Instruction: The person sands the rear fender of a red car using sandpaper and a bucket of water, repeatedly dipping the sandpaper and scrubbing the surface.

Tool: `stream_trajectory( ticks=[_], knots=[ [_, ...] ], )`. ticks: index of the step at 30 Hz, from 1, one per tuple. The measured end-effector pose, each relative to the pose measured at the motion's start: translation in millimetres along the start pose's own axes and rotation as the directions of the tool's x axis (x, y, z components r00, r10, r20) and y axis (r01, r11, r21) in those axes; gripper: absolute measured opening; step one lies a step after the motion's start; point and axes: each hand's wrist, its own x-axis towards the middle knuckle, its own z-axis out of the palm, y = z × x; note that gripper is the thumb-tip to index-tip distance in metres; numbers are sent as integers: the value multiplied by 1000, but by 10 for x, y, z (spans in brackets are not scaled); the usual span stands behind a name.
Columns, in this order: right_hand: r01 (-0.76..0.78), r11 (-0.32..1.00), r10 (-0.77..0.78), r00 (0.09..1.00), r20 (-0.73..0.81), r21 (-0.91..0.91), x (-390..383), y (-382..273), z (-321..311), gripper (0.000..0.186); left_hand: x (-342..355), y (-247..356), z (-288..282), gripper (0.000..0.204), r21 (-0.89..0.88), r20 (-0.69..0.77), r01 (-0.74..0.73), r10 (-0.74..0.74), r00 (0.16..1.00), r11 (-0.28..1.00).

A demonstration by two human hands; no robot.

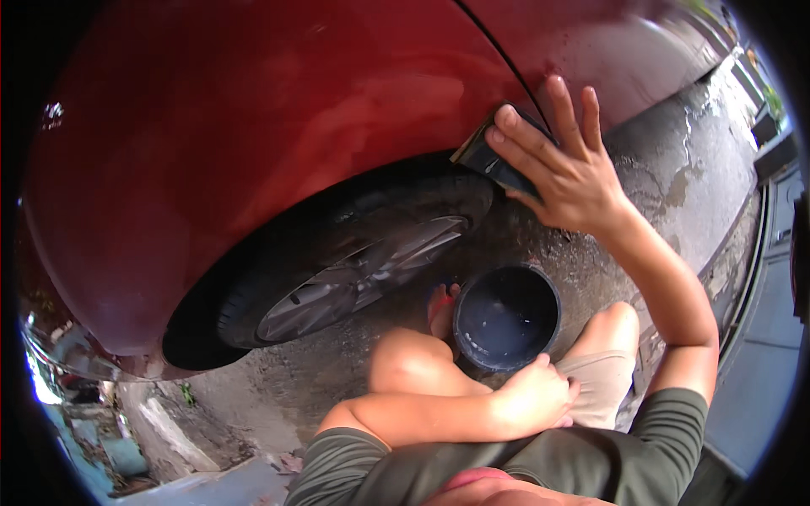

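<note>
My right hand (565,169) presses a dark sanding block (494,160) with a thin yellowish edge against the red car's body panel (337,93). Two of its fingers lie along the block; the others spread apart on the wet-looking paint by the panel seam. The block sits just above the rear end of the wheel arch. My left hand (536,394) rests on my lap with its fingers curled; whatever may be inside them is hidden. Between my legs stands a black bucket (506,282) holding cloudy greyish liquid.
A tyre (240,308) with a grey spoked wheel (363,278) fills the arch in front of me. Wet concrete ground (683,169) runs along the car. At the right is a grey gate-like panel (772,295); rubble (122,455) lies at the lower left.
</note>
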Motion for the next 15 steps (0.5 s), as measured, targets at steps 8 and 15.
stream_trajectory(
  ticks=[8,15],
  knots=[
    [129,991,-124,974,-187,17,311,-402,214,70,-7,-91,-150,54,-16,129,9,-7,992,1000],
    [276,960,-280,941,-192,-47,567,-549,130,70,81,-60,-112,54,-34,160,46,-40,986,998]
  ],
)
